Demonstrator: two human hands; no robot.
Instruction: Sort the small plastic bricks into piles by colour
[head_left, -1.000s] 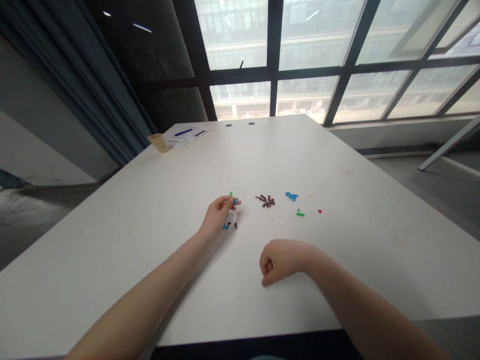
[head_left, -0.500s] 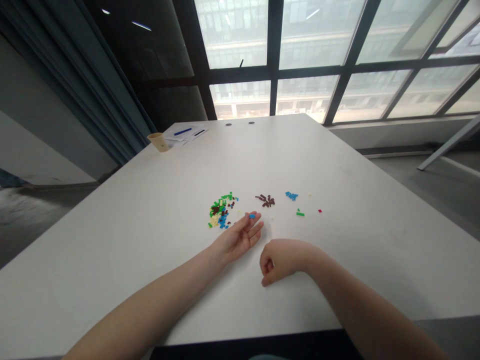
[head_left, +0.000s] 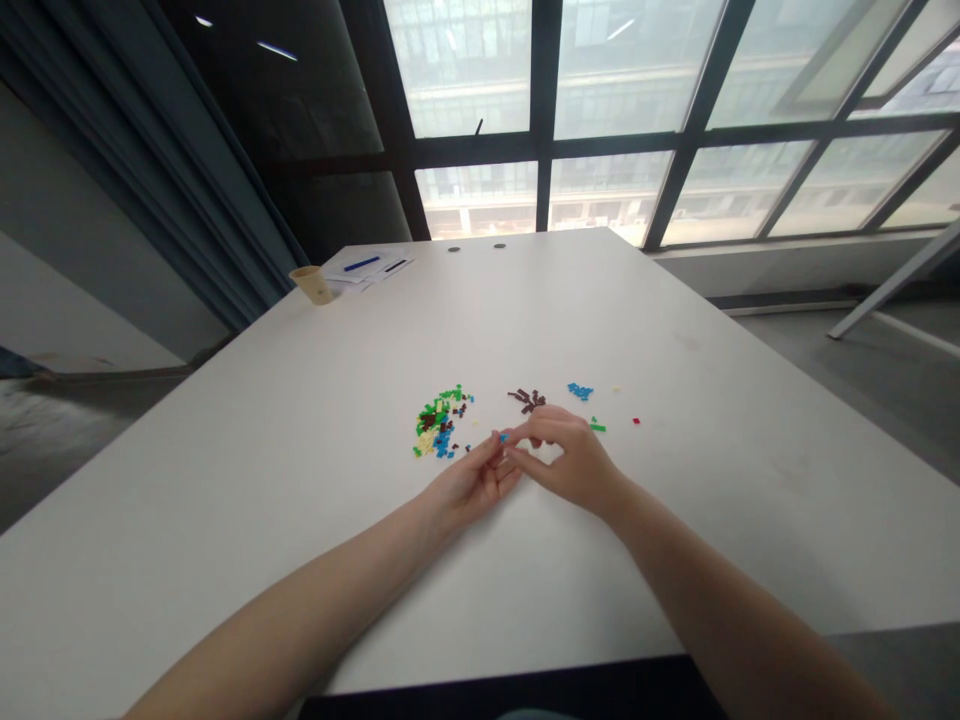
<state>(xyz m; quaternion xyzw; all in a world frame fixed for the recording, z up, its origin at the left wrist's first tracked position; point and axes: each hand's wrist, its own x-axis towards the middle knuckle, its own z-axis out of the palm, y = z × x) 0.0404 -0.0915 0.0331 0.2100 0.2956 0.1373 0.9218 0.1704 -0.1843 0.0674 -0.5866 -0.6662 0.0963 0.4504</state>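
Observation:
Palm up over the table's middle, my left hand (head_left: 480, 482) pinches a small blue toy brick (head_left: 503, 438) between thumb and fingertips. My right hand (head_left: 571, 462) meets it from the right, its thumb and index finger closed in at the same brick. Just left of the hands lies a mixed pile of small bricks (head_left: 435, 422) in green, dark brown, pale yellow and blue. Behind my right hand is a cluster of dark brown bricks (head_left: 527, 398), partly covered by that hand. A green brick (head_left: 598, 428) lies close to its right.
Farther right on the white table (head_left: 525, 310) are a group of blue bricks (head_left: 580, 391), a red piece (head_left: 636, 421) and a pale yellow piece (head_left: 616, 389). At the far left stand a tan cup (head_left: 313, 286) and papers (head_left: 361, 272) with a blue pen (head_left: 361, 264).
My left hand has come from the mixed pile toward the middle with a blue brick, turning palm up. My right hand has risen from the table and moved forward to the brick.

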